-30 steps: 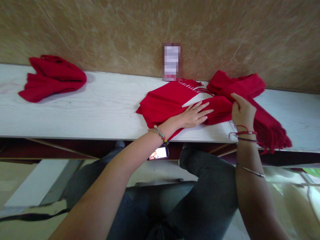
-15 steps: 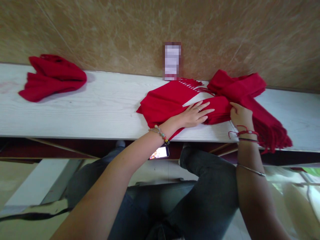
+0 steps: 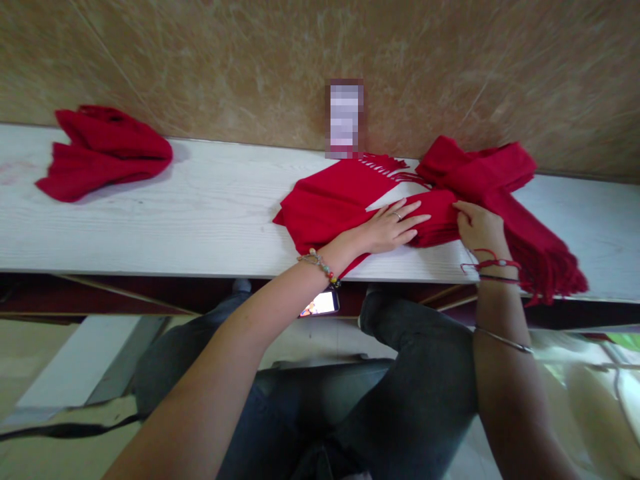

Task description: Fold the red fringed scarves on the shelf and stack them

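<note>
Head view: the left hand (image 3: 387,230) lies spread and flat, palm down, pressing on the red scarf (image 3: 325,200), which sits on the white wooden tabletop (image 3: 200,213) near its front edge. The right hand (image 3: 479,227) is just beside it, fingers curled around a thick fold of the same scarf.

The folding looks roughly half done. The stretch left of the hands is laid in flat, even layers, while the part to the right is a loose heap (image 3: 480,170) against the wall, with a fringed end (image 3: 560,277) hanging over the table edge. Another red scarf (image 3: 105,153) lies well apart at the far left (bunched rather than neat, as far as I can see).

The right fingertips are buried in the cloth, so how many layers they hold is unclear. A pixelated object (image 3: 344,120) stands against the wall and cannot be identified. A lit phone (image 3: 320,303) peeks out below the table, partly hidden by the left wrist.
</note>
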### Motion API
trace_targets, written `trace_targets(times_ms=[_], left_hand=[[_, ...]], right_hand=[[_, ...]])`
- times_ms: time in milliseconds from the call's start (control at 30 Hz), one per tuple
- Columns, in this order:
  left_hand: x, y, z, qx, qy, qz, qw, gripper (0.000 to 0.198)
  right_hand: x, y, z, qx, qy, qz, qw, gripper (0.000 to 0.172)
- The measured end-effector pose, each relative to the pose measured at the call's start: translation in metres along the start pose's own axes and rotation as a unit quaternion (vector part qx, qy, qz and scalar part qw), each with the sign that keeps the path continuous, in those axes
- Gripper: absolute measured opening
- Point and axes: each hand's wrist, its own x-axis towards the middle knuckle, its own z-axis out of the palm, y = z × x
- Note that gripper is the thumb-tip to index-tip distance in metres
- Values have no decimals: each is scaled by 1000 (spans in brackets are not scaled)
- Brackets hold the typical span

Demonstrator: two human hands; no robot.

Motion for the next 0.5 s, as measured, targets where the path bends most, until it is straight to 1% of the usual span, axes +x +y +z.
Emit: trace_targets(times_ms=[133, 200, 267, 400, 500], left_hand=[[-1, 0, 1, -10, 6, 2, 1000, 48], [-1, 0, 0, -12, 8, 1, 1000, 47], [-1, 0, -3, -10, 9, 1, 1000, 47], [-4, 2, -14, -2, 7, -18, 1000, 50], [-19, 0, -27, 25, -11, -52, 998, 53]], right_hand=[[-2, 7, -4, -59, 2, 67, 996, 40], [-2, 4, -8, -75, 33, 78, 994, 40], [-3, -1, -12, -68, 81, 81, 991, 39], [-2, -15, -19, -20, 171, 53, 984, 37], [-2, -26, -19, 10, 203, -3, 979, 34]])
